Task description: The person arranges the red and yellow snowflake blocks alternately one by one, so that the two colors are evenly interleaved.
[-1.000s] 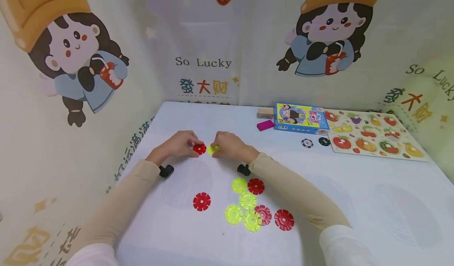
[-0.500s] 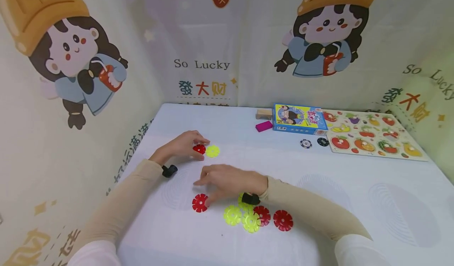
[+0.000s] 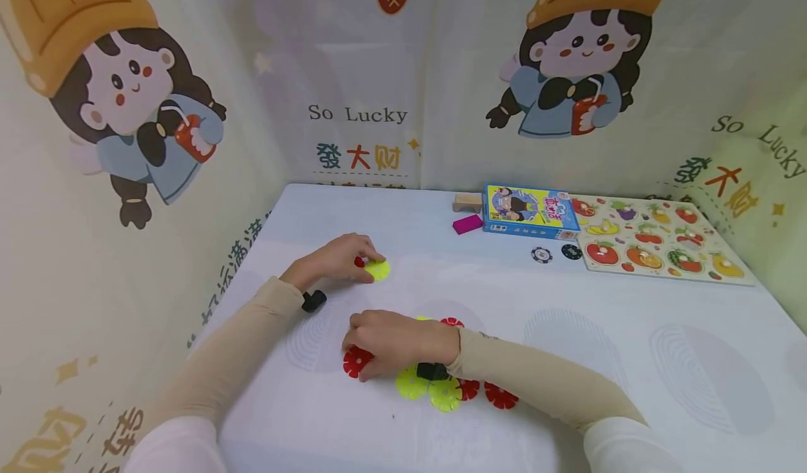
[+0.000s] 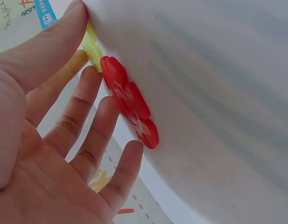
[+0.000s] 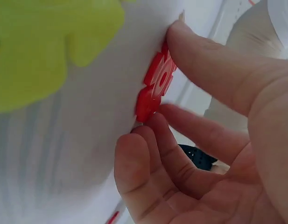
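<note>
My left hand (image 3: 340, 257) is at the far left of the table, its thumb and index finger at opposite edges of a yellow snowflake building disc (image 3: 379, 270). A red snowflake disc (image 4: 129, 103) lies against the yellow one, mostly hidden under this hand in the head view; other fingertips touch its edge in the left wrist view. Nearer the front, my right hand (image 3: 400, 341) holds a second red snowflake disc (image 5: 158, 83) between thumb and curled fingers, at the tabletop. Beside and under the right wrist lie several more discs, among them a yellow disc (image 3: 445, 394) and a red disc (image 3: 501, 394).
At the back stand a wooden block (image 3: 467, 202), a magenta block (image 3: 468, 224) and a blue card box (image 3: 531, 211). A fruit puzzle board (image 3: 665, 245) lies at the back right, with a white chip (image 3: 541, 255) and a black chip (image 3: 571, 251) beside it. Patterned cloth walls surround the table.
My right hand let go of the yellow disc beside the first red one, came toward the front and took hold of another red disc. My left hand shifted right, from the red disc onto the yellow.
</note>
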The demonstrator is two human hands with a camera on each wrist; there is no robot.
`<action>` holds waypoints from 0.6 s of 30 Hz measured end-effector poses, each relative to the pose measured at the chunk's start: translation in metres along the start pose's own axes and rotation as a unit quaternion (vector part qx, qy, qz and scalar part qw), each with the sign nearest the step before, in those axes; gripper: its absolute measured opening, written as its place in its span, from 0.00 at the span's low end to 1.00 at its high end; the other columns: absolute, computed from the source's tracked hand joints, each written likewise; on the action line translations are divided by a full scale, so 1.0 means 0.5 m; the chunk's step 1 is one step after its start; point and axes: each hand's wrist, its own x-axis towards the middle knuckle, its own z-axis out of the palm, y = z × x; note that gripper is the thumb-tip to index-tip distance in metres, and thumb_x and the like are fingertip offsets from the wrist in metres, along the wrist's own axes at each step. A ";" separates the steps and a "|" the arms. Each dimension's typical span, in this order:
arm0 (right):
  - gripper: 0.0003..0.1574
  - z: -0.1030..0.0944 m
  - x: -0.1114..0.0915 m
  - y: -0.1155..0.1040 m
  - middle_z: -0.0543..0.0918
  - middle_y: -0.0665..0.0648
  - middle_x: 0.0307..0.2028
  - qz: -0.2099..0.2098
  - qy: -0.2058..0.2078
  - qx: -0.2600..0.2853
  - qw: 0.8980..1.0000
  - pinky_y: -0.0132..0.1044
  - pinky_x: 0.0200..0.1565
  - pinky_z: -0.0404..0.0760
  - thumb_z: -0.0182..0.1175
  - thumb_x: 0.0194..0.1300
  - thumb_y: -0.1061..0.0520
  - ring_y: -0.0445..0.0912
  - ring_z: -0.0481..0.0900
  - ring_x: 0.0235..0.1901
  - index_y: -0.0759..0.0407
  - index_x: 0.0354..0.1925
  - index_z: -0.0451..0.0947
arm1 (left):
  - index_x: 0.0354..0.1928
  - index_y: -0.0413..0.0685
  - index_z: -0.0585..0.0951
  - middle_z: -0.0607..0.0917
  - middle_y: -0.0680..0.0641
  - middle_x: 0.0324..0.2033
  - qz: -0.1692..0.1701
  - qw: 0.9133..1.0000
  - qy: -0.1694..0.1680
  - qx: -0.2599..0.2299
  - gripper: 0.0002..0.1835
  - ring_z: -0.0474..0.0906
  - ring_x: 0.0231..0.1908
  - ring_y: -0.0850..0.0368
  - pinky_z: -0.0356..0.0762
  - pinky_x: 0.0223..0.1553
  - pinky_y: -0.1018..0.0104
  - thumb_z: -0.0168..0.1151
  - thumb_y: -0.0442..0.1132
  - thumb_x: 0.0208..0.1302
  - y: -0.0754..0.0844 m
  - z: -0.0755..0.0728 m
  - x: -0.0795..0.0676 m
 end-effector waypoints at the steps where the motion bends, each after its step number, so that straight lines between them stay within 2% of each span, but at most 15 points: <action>1: 0.24 -0.001 0.001 0.001 0.77 0.46 0.41 0.001 -0.003 0.008 1.000 0.23 0.45 0.72 0.67 0.54 0.41 0.35 0.71 0.41 0.47 0.48 0.79 | 0.53 0.61 0.82 0.81 0.56 0.44 -0.002 1.000 -0.001 0.000 0.25 0.73 0.45 0.58 0.74 0.47 0.65 0.73 0.46 0.50 -0.001 0.000 0.001; 8: 0.23 -0.004 0.009 0.009 0.76 0.44 0.39 0.011 -0.016 0.042 0.999 0.22 0.43 0.71 0.68 0.52 0.41 0.34 0.70 0.39 0.47 0.45 0.78 | 0.53 0.61 0.82 0.81 0.55 0.44 -0.012 1.000 -0.003 -0.002 0.25 0.73 0.45 0.58 0.74 0.49 0.64 0.74 0.46 0.49 0.000 -0.004 0.002; 14: 0.23 -0.010 0.008 0.008 0.76 0.44 0.38 0.041 -0.026 0.080 0.996 0.24 0.41 0.71 0.70 0.51 0.43 0.33 0.70 0.39 0.47 0.44 0.78 | 0.54 0.59 0.82 0.81 0.54 0.44 -0.012 1.000 -0.003 0.001 0.25 0.73 0.46 0.56 0.73 0.49 0.64 0.73 0.45 0.50 0.005 -0.008 0.002; 18: 0.21 -0.007 -0.002 -0.003 0.75 0.47 0.42 0.033 -0.017 0.045 0.998 0.24 0.40 0.73 0.69 0.53 0.42 0.35 0.71 0.39 0.44 0.45 0.81 | 0.54 0.58 0.82 0.81 0.53 0.44 -0.008 1.000 -0.008 0.001 0.25 0.73 0.47 0.55 0.73 0.49 0.63 0.73 0.46 0.50 0.007 -0.007 0.001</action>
